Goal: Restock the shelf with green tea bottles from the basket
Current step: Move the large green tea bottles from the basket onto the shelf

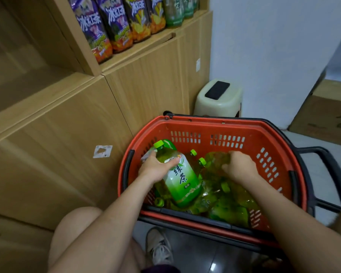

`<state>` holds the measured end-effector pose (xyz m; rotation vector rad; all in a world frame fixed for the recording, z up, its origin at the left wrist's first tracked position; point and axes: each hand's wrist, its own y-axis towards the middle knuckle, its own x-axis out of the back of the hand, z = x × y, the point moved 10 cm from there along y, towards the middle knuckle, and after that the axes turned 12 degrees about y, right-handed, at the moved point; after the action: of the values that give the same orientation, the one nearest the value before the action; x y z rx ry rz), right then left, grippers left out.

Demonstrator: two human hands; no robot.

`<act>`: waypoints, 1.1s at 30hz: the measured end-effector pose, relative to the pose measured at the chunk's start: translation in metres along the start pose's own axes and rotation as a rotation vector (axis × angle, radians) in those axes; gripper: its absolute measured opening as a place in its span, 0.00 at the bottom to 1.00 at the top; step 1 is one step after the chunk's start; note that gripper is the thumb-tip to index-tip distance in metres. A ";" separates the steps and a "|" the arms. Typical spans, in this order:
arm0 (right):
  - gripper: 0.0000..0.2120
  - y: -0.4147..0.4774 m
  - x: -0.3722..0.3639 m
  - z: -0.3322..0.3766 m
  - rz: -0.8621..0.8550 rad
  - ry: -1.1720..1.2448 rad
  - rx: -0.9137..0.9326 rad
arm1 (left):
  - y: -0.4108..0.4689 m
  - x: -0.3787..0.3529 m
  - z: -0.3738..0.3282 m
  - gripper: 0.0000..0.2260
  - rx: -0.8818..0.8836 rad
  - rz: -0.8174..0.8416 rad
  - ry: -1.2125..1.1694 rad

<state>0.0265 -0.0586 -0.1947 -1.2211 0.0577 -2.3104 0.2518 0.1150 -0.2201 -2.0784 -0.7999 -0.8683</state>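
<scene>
Left: light wooden shelf unit (pixel 47 119), top cut off by the frame, torn white sticker (pixel 102 151) on its lower panel. On its upper board is a row of purple-and-orange-labelled tea bottles (pixel 106 26), caps out of view. To their right are green-labelled shelf bottles (pixel 175 12), only the lower halves visible.

Bottom: bare knee (pixel 75 233) and a grey-white sneaker (pixel 159 247) on dark glossy floor.

Centre: red plastic basket (pixel 215 124) with black handles, sitting against the shelf unit. Left grip (pixel 156 168) is wrapped round the shoulder of a green-capped green tea bottle (pixel 182 180), thumb on the label. The bottle lies tilted, cap pointing to the basket's far-left corner, on top of the other bottles.

Right grip (pixel 238 166) is down on the heap of loose green bottles (pixel 224 203), fingers curled but motion-blurred. Can't tell if it has hold of one. Heap count unreadable.

Behind the basket: beige plastic stool (pixel 219 99) carrying a black phone (pixel 217 90), against a white wall (pixel 274 46). Far right: brown cardboard box (pixel 323 115), cut by the frame edge.
</scene>
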 end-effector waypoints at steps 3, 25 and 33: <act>0.11 0.002 0.025 0.014 -0.143 0.014 0.087 | -0.003 -0.002 0.000 0.56 -0.028 0.034 -0.069; 0.12 -0.165 0.182 0.355 -0.422 0.191 1.120 | -0.194 0.322 -0.007 0.28 -0.380 -0.861 -0.502; 0.14 -0.164 0.153 0.463 -0.343 0.539 1.046 | -0.228 0.455 0.086 0.27 -0.154 -1.060 -0.631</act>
<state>0.2483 0.1038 0.2399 -0.0756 -1.0876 -2.3040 0.3711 0.4231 0.1770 -2.0029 -2.3512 -0.7646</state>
